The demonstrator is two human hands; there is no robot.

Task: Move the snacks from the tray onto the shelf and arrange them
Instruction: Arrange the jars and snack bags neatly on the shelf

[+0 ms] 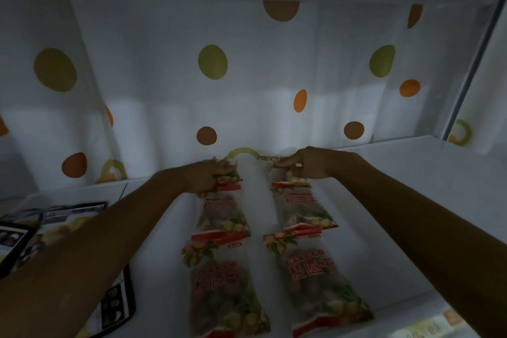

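A white cloth backdrop printed with green, orange and brown dots (247,77) hangs behind a pale white shelf board (397,186). Both bare forearms reach forward and slightly inward over the board, the left one from the lower left, the right one from the lower right.

On the shelf lie two columns of clear plastic snack bags with red lettering and fruit print, a bare strip between them. In the near row are the left front bag (222,293) and the right front bag (321,285); behind them, partly overlapping, lie the left middle bag (219,217) and the right middle bag (301,208).

The left hand (205,175) rests palm down, fingers curled, pressing on the rearmost bag of the left column (229,181). The right hand (307,164) is curled too, fingertips pinching the top edge of the rearmost bag of the right column (285,178).

Dark-edged printed packs (55,217) lie at the left under the left forearm.
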